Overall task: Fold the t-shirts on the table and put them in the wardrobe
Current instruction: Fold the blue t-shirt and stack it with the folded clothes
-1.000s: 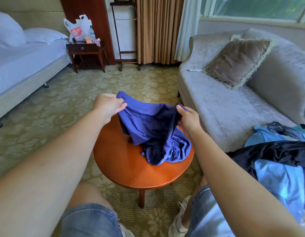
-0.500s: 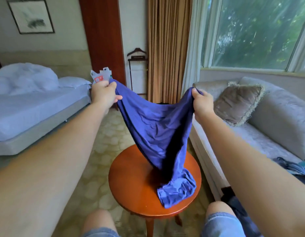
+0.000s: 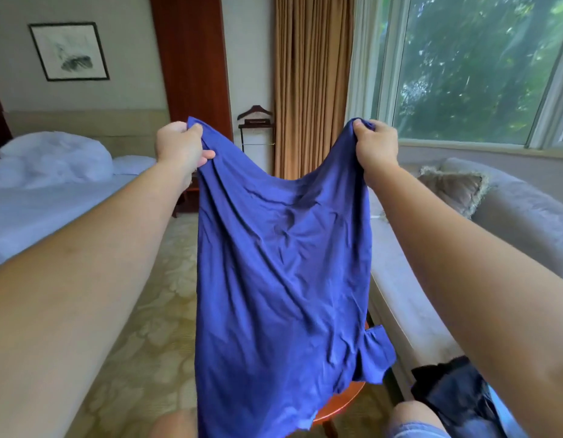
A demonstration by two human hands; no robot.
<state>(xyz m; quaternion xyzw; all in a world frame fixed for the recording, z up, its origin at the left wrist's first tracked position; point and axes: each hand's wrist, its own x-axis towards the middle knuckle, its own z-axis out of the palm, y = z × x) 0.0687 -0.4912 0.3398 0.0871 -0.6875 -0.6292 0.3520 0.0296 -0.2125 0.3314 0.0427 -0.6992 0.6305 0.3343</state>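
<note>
A blue t-shirt (image 3: 280, 279) hangs spread in the air in front of me. My left hand (image 3: 179, 147) grips its upper left corner and my right hand (image 3: 373, 145) grips its upper right corner, both arms stretched out. The cloth sags between the hands and falls down past my knees. One sleeve (image 3: 376, 355) sticks out at the lower right. The shirt hides most of the round wooden table (image 3: 343, 403); only a piece of its rim shows below the hem.
A grey sofa (image 3: 510, 222) with a brown cushion (image 3: 454, 191) runs along the right. Dark and blue clothes (image 3: 457, 396) lie on the sofa's near end. A bed (image 3: 52, 200) stands at the left, a valet stand (image 3: 256, 128) and curtains behind.
Both hands have lifted the shirt off the table and moved apart, so it now hangs open and spread instead of bunched. My view has tilted upward.
</note>
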